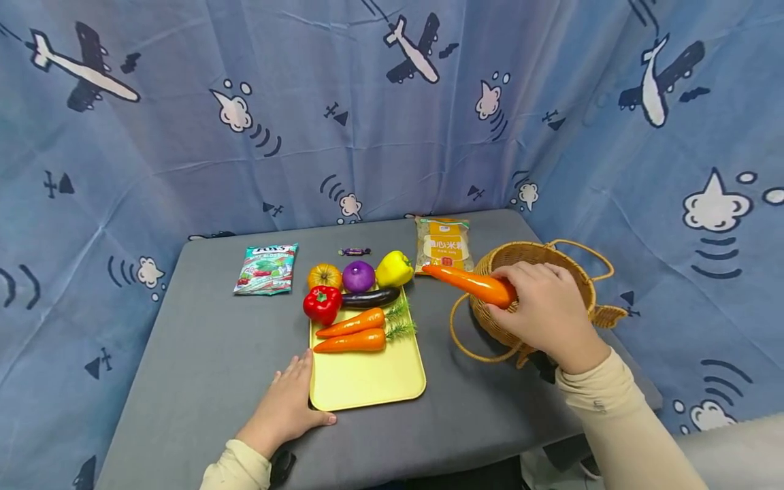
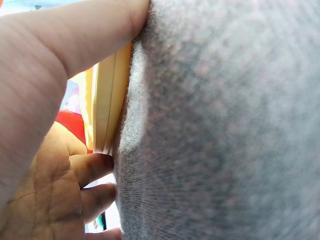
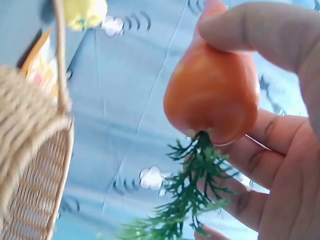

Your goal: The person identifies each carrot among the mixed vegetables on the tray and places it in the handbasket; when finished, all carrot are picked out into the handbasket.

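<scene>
A carrot with green leaves is held above the wicker basket by my right hand, thumb on one side and fingers on the other. In the head view its tip points left. My left hand lies at the left edge of the yellow tray, fingers extended along the side and thumb at the near corner. On the tray, two more carrots lie side by side below an eggplant. A red bell pepper sits at the tray's left edge.
Behind the eggplant are a small pumpkin, a purple round vegetable and a yellow bell pepper. Farther back lie a teal snack bag, a wrapped candy and a grain bag. A basket handle loops toward the tray.
</scene>
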### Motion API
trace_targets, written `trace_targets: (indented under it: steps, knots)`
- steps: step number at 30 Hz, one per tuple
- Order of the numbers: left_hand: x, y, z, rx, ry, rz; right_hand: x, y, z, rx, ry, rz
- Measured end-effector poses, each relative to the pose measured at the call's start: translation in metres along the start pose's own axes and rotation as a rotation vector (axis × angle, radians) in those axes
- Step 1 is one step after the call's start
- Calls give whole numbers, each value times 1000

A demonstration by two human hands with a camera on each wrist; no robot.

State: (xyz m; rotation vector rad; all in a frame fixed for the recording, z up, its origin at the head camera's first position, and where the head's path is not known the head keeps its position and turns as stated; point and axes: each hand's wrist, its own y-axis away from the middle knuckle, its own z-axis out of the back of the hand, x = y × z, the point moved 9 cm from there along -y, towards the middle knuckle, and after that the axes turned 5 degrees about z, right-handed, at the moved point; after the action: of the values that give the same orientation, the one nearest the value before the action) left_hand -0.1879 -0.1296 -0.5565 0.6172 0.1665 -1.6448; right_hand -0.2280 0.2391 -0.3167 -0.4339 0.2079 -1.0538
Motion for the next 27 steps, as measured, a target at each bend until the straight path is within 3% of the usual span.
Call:
trace_targets:
  steps: [6, 13, 17, 27]
  knots:
    - [1, 0, 0, -9, -6, -6, -47, 10, 9, -5, 35, -133]
    - [6, 1, -3, 14, -2, 31, -99, 29, 9, 4, 75, -310]
    - [5, 1, -2, 21, 7, 34, -115, 37, 3, 24, 77, -359]
    - [4, -1, -3, 43, 7, 39, -136, 40, -37, 232, 64, -406]
